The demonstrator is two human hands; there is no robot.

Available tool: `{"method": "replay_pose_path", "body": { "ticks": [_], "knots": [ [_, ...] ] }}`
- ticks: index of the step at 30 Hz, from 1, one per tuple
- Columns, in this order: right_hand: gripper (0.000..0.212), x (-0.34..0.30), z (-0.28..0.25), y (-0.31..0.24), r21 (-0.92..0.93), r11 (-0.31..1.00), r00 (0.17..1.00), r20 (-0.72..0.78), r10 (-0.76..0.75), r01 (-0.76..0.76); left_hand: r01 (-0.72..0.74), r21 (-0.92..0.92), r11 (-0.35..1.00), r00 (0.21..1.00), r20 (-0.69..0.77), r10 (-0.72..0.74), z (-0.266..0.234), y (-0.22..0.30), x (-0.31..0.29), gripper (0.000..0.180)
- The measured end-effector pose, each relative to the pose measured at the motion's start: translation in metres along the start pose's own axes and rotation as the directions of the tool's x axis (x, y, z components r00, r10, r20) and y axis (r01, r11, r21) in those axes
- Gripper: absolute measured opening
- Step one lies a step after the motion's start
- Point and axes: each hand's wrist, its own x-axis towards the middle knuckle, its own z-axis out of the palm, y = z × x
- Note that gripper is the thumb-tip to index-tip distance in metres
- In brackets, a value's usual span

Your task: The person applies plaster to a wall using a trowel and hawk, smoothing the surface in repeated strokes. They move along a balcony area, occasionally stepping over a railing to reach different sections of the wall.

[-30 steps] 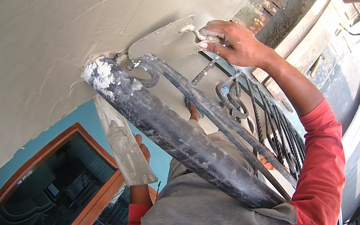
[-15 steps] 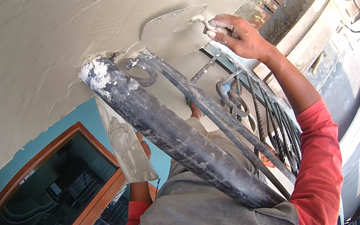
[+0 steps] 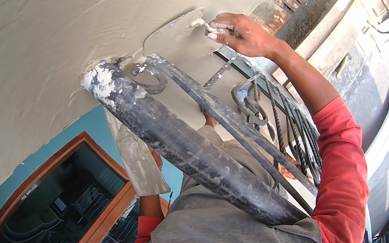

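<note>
My right hand (image 3: 245,36) is closed around the short handle of a trowel (image 3: 170,34), whose broad plaster-smeared blade lies against the wet grey wall plaster (image 3: 53,47). Whitish smears mark those fingers. Left of the dark pipe rail, my left hand (image 3: 157,157) grips a flat board (image 3: 141,167) coated with plaster. The board and the pipe hide most of that hand. The thick round pipe (image 3: 171,135), spotted white near the wall, runs from the plaster toward my waist, between my two arms.
Thin metal bars (image 3: 223,111) with scroll ironwork (image 3: 249,107) and twisted rods (image 3: 292,125) run beside the pipe. A wood-framed dark window (image 3: 55,211) sits in a turquoise wall at lower left. Below the railing, my foot (image 3: 209,119) shows. A rough ledge (image 3: 304,5) lies at upper right.
My right hand and the trowel have slid a short way left along the plaster, the blade now closer to the railing's wall end. My left hand and the board have hardly moved.
</note>
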Motion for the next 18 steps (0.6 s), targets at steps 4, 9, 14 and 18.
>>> {"method": "replay_pose_path", "body": {
  "ticks": [4,9,14,18],
  "knots": [
    [0.051,0.0,0.002,0.005,-0.014,1.0,0.999,-0.032,0.021,-0.021,0.001,0.001,1.0,1.0,-0.004,-0.001,0.0,0.0,0.001,0.042],
    [0.043,-0.007,-0.017,0.007,0.03,0.996,0.996,-0.02,0.081,-0.081,-0.008,0.002,1.0,1.0,-0.01,0.008,0.001,0.001,0.001,0.042],
    [0.039,-0.012,-0.021,-0.01,0.112,0.993,0.995,-0.088,-0.034,0.044,-0.025,-0.002,1.0,0.999,-0.019,0.025,0.001,0.0,-0.002,0.042],
    [0.039,-0.005,-0.017,-0.025,0.003,0.996,0.99,-0.114,-0.085,0.086,-0.049,-0.008,0.999,0.998,-0.027,0.049,0.003,-0.001,-0.005,0.043]
  ]
}}
